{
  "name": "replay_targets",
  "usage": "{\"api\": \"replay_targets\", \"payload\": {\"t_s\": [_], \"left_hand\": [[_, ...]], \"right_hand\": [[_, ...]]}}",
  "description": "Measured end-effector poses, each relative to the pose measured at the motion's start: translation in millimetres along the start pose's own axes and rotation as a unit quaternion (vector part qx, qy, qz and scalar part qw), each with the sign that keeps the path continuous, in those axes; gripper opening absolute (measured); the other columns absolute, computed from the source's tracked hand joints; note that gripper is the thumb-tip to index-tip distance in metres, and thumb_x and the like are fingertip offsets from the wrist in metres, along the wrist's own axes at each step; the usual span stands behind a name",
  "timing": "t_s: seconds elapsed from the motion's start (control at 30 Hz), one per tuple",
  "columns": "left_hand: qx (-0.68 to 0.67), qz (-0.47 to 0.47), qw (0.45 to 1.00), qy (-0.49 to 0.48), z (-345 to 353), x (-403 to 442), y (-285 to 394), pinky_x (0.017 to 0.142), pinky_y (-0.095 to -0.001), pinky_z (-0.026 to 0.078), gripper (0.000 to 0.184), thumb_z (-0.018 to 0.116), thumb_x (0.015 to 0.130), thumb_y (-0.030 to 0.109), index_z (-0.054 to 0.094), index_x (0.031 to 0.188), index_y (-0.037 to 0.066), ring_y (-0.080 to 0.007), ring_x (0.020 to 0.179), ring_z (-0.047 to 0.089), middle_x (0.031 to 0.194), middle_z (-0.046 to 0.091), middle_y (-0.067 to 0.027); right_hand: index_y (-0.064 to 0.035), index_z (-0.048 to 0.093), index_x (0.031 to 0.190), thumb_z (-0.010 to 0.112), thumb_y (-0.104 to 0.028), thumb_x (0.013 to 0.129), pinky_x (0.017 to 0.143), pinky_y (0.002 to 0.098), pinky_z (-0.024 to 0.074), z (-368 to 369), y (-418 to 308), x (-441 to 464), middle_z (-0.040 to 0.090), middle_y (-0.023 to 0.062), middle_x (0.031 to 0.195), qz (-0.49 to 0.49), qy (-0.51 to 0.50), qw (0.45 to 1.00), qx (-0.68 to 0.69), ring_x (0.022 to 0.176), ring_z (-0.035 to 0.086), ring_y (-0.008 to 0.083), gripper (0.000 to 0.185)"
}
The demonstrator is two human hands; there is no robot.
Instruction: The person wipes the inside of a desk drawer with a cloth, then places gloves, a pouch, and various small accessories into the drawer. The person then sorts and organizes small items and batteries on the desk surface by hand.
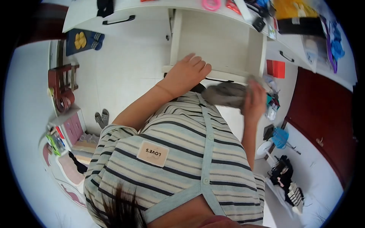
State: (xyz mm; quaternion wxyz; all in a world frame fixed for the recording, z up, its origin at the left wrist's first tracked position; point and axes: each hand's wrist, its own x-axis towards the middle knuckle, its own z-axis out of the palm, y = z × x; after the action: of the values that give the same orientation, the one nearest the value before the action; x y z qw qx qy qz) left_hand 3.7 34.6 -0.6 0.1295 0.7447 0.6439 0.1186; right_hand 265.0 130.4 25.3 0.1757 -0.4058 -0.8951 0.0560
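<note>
Head view: your right hand (254, 99) grasps grey-brown cloth (226, 94), likely light, limp, best gathered mid-fold; your left hand (188, 73) lies at the drawer (215, 40)'s near edge, grip unclear.

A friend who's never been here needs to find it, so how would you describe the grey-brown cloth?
Find the white desk and its pulled-out drawer. Between the drawer's front and the wearer's striped top, the right hand grips the cloth. Its dull grey-brown, crumpled bulk sets it apart from the smooth white drawer and pale stripes.
</note>
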Motion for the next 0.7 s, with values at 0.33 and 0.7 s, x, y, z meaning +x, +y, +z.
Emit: {"api": "replay_targets", "payload": {"t_s": [0.33,0.7], "left_hand": [[-0.333,-0.234,0.910,0.074,16.1,-82.4,-47.9,0.097,-0.0361,0.045,0.051,0.072,0.079,0.014,0.052,0.125,0.007,-0.0293,0.114,0.055,0.124,0.058,-0.0099],[-0.274,-0.191,0.931,0.149,26.9,-79.1,-52.6,0.078,-0.0346,0.052,0.033,0.068,0.080,0.009,0.060,0.112,0.011,-0.0272,0.094,0.063,0.107,0.065,-0.0081]], "right_hand": [[-0.0066,0.063,0.118,0.070,-0.008,0.079,0.081,0.0373,0.0495,3.6,-27.6,13.7,0.058,0.0128,0.102,0.021,-0.042,0.998,-0.040,0.094,0.059,0.0306,0.040],[-0.0087,0.063,0.117,0.066,-0.007,0.080,0.080,0.0401,0.0491,-5.1,-22.6,14.1,0.058,0.0140,0.102,0.021,-0.045,0.997,-0.061,0.092,0.059,0.0322,0.036]]}}
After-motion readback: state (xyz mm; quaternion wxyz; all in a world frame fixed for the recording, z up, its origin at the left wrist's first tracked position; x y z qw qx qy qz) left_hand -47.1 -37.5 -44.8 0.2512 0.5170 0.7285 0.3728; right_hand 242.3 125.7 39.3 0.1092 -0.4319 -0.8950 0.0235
